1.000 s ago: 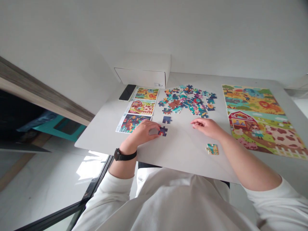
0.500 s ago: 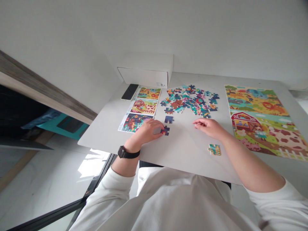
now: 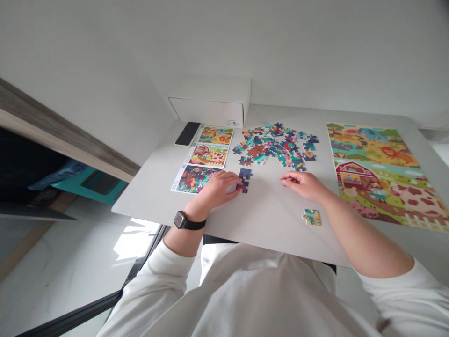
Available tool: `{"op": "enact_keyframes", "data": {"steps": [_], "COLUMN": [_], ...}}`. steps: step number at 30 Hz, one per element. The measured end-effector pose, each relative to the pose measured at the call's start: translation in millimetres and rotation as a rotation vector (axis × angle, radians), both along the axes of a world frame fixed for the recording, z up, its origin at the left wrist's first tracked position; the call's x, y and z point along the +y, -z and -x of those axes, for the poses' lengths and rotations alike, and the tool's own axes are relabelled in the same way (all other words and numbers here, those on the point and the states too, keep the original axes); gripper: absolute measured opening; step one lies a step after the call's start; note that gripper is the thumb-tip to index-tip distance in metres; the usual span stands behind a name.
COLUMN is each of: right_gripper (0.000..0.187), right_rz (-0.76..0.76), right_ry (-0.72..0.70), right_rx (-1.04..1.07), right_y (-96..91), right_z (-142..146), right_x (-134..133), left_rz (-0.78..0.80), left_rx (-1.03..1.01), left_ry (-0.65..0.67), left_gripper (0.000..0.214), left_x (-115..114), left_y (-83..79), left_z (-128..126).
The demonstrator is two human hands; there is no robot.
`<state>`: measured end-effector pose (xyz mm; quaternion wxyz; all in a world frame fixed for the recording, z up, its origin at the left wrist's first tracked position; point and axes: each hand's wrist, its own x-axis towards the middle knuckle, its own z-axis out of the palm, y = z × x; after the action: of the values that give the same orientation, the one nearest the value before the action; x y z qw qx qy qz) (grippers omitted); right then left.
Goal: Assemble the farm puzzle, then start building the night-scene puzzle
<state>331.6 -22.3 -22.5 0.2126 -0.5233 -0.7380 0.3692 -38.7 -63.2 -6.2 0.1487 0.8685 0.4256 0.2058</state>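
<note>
My left hand (image 3: 220,188), with a black watch (image 3: 180,220) on its wrist, has its fingertips closed at a dark blue jigsaw piece (image 3: 244,187) with a red patch, partly covered by the fingers. That piece sits directly against another dark blue jigsaw piece (image 3: 245,174); whether they are fully interlocked I cannot tell. Just above lies a brownish jigsaw piece (image 3: 245,161). My right hand (image 3: 303,185) rests on the table with loosely curled fingers held together, and nothing shows in them. Near that wrist is a teal and orange jigsaw piece (image 3: 312,217).
A pile of loose jigsaw pieces (image 3: 277,145) spreads over the table's middle. On its left are a picture sheet (image 3: 208,156), a phone (image 3: 187,134) and a white box (image 3: 210,110). Two finished-looking animal pictures (image 3: 386,173) lie at right, by the wall (image 3: 333,56).
My left hand has pushed the lower dark blue piece up against the one above, closing the gap between them. My right hand has stayed in place.
</note>
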Motion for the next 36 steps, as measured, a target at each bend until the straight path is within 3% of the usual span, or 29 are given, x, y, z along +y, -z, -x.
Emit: {"op": "enact_keyframes", "data": {"steps": [9,36], "right_gripper": [0.032,0.033], "right_rz": [-0.012,0.001], "right_ry": [-0.001,0.001], "right_rx": [-0.012,-0.003], "right_y": [2.3,3.9], "right_z": [-1.0,-1.8], "right_x": [0.9,1.0], "left_rz": [-0.036,-0.002], "left_rx": [0.074,0.113], "left_ry": [-0.046,-0.03], "left_gripper": [0.03,0.035], "left_x": [3.3,1.7], "left_y": [10.1,7.2], "left_z": [-1.9,-8.1]}}
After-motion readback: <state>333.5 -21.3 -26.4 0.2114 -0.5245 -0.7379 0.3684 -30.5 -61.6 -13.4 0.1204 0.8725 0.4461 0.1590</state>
